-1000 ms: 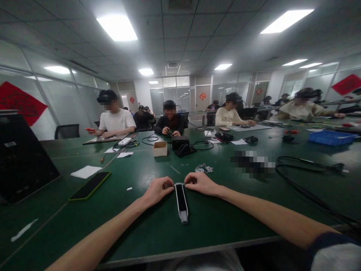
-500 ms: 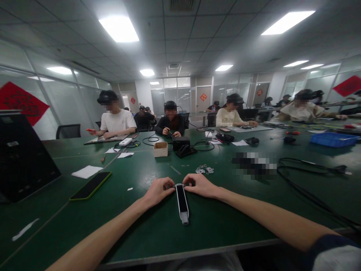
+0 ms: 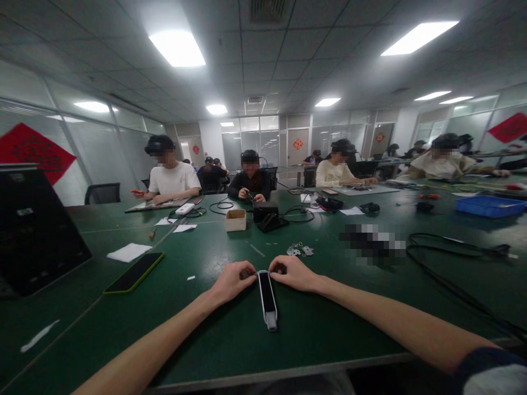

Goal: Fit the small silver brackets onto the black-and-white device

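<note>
A slim pen-shaped device, with a black face, a white rim and a grey tip, lies on the green table. Its tip points towards me. My left hand is closed in a pinch at the left corner of its far end. At the right corner, my right hand pinches in the same way, thumb and fingertips together. Whether a small part sits between the fingers of either hand is too small to make out. Just beyond my right hand lie several small metal plates.
A phone with a green edge and folded white paper lie to the left, beside a black computer case. Ahead stands a small open box. Black cables and a blue tray are at right. Several people sit across the table.
The whole view has shifted slightly downward in the picture. Both hands stay pinched at the far end of the device, which lies in about the same place.
</note>
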Motion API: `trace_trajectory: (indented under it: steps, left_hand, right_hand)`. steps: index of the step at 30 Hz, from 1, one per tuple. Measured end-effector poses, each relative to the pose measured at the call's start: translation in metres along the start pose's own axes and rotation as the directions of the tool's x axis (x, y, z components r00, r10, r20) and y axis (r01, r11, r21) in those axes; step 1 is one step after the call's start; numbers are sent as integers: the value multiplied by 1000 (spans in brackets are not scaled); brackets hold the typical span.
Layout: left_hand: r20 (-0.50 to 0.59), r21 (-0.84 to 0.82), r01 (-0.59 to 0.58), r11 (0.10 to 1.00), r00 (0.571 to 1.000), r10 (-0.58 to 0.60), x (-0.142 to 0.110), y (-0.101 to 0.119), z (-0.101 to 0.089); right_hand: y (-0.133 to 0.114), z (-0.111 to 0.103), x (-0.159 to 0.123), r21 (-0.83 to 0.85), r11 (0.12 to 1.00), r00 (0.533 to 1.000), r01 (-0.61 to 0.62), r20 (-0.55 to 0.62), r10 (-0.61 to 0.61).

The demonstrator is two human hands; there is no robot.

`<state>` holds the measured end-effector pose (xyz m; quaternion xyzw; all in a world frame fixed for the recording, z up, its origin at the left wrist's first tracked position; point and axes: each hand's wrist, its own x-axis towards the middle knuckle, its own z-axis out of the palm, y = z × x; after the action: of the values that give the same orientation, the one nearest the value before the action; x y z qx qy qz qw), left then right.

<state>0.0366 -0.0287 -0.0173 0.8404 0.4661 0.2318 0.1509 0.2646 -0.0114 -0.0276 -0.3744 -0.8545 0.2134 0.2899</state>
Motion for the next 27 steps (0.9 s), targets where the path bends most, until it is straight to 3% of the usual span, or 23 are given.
trace_trajectory:
  steps: [17,27]
  left_hand:
    - [-10,4,-1,1000,1000,1,2,-4,3]
    - [-10,-4,2,1000,1000,-2,1,-3,2]
  right_hand:
    - [1,4,2,-70,997,999,33,-32,-36]
    - [2,0,2,-100,992,997,75,21,-73]
